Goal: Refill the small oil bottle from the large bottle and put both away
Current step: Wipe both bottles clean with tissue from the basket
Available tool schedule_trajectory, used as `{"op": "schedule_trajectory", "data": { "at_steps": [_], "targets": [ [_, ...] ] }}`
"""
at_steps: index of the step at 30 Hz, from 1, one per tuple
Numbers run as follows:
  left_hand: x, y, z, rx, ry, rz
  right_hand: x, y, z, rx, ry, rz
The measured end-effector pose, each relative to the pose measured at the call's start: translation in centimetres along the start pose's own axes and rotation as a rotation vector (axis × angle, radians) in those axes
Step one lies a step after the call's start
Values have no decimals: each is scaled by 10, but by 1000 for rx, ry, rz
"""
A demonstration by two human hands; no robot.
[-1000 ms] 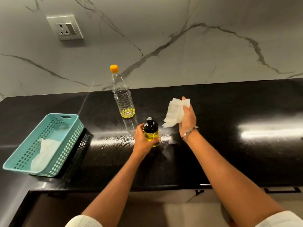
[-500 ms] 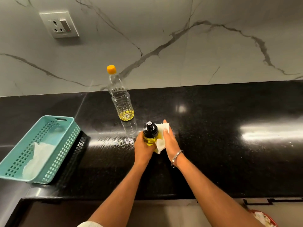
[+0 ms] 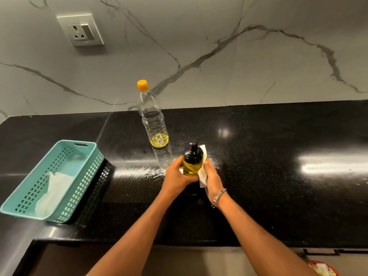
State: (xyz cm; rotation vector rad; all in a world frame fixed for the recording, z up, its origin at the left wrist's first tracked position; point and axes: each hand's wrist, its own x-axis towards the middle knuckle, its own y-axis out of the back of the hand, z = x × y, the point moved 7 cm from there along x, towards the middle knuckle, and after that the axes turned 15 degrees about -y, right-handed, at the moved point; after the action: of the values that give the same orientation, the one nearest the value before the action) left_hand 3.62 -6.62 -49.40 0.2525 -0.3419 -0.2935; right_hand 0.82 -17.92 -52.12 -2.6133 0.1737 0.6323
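The small oil bottle [image 3: 191, 164], yellow oil under a black pump top, is held just above the black counter [image 3: 278, 140]. My left hand [image 3: 176, 176] grips its left side. My right hand [image 3: 212, 176] holds a white tissue [image 3: 202, 172] pressed against the bottle's right side. Behind them stands the large clear bottle [image 3: 153, 120] with an orange cap, upright, with a little oil at the bottom.
A teal slotted basket [image 3: 83, 154] with a white tissue inside sits at the counter's left front corner. An oily smear shines on the counter left of my hands. A wall socket [image 3: 80, 29] is on the marble backsplash.
My right hand brought the tissue down from the air to the small bottle and now wraps it round the bottle's side. My left hand has lifted the bottle slightly.
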Motion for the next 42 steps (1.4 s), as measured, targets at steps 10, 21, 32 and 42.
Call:
{"op": "schedule_trajectory", "data": {
  "at_steps": [10,21,32,42],
  "targets": [
    [17,6,19,-83,42,-171,7,-17,-24,131,20,-65],
    [23,2,28,-218,88,-177,0,-35,-45,-6,156,26],
    [38,11,37,-283,69,-111,5,-37,-56,9,107,-3],
    [46,20,51,-253,8,-72,5,-32,-62,95,125,-35]
  ]
}}
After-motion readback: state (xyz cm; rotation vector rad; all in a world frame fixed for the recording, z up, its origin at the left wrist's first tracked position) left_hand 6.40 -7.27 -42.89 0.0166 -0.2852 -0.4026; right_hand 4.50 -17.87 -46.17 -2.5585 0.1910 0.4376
